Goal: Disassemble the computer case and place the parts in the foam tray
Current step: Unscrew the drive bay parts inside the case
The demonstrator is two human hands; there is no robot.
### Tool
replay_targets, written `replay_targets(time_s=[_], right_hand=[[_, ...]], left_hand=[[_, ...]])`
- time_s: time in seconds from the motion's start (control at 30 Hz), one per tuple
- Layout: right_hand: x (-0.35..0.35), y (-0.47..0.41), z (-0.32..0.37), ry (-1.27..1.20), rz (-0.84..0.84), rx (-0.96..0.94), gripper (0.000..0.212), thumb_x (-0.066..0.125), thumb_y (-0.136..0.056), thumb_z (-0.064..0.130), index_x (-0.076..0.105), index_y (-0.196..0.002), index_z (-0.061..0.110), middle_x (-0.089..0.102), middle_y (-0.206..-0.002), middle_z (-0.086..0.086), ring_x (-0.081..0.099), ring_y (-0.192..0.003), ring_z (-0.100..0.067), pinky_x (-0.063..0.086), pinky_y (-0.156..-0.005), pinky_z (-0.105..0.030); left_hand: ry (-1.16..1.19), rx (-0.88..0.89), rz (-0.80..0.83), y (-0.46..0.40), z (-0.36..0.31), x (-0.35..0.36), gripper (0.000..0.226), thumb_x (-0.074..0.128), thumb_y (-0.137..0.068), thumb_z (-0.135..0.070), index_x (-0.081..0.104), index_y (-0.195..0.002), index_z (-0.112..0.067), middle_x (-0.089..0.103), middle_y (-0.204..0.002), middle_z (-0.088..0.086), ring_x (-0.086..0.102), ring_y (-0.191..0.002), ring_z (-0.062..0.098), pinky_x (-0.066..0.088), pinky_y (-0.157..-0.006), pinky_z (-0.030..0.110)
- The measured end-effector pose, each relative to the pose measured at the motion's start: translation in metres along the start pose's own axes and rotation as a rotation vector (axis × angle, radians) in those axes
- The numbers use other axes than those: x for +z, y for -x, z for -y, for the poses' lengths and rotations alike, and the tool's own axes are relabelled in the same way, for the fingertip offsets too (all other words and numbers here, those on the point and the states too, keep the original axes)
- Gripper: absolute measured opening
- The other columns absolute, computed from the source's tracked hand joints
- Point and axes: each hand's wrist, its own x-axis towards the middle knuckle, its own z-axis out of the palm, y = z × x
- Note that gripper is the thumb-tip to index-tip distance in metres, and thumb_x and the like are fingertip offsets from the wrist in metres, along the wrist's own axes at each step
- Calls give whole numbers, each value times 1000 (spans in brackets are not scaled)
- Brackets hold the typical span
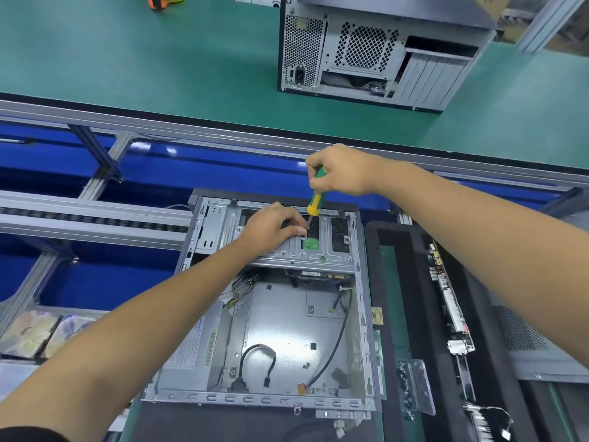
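Above ribbed steel bracket, striped screwdriver.

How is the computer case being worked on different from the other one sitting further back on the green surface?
The near case lies flat with its side panel off, so its interior and loose cables show; the far case stands closed, showing its rear vents and power socket. The near case has hands on it, the right hand holding a screwdriver and the left hand steadying by the tip; the far case is untouched. Both are grey metal desktop cases.
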Motion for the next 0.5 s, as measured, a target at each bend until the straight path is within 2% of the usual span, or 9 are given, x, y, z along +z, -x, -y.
replay_targets(time_s=[0.13, 0.27, 0.4, 0.5], right_hand=[[-1, -4, 4, 10, 7, 64, 20, 63, -90, 26, 60, -75, 13, 59, -59, 5, 49, -55, -15, 33, -52, -28], [-3, -10, 12, 54, 115, 132, 22, 59, -91, 29, 57, -77, 13, 63, -58, -7, 51, -38, -15, 40, -45, -24], [-12, -13, 23, 131, 267, 78, 14, 61, -91, 19, 50, -83, 15, 64, -75, -8, 53, -51, -20, 43, -51, -29], [-17, -9, 26, 259, 339, -3, 14, 61, -84, 7, 55, -87, 18, 65, -85, -5, 58, -69, -27, 48, -61, -42]], left_hand=[[-43, 13, 4, -1, -2, 1, 11, 73, -92, -42, 72, -101, -37, 68, -92, -15, 53, -97, 8, 49, -80, 37], [-18, 40, 19, 0, -2, 0, 5, 71, -94, -38, 71, -98, -35, 68, -92, -16, 49, -95, 6, 48, -78, 37], [30, 50, 16, 1, -1, -1, 7, 67, -97, -30, 73, -100, -30, 70, -97, -17, 49, -97, 10, 49, -83, 42], [46, 62, 14, 1, -2, -1, 5, 68, -97, -28, 73, -98, -28, 70, -97, -19, 50, -97, 16, 49, -86, 47]])
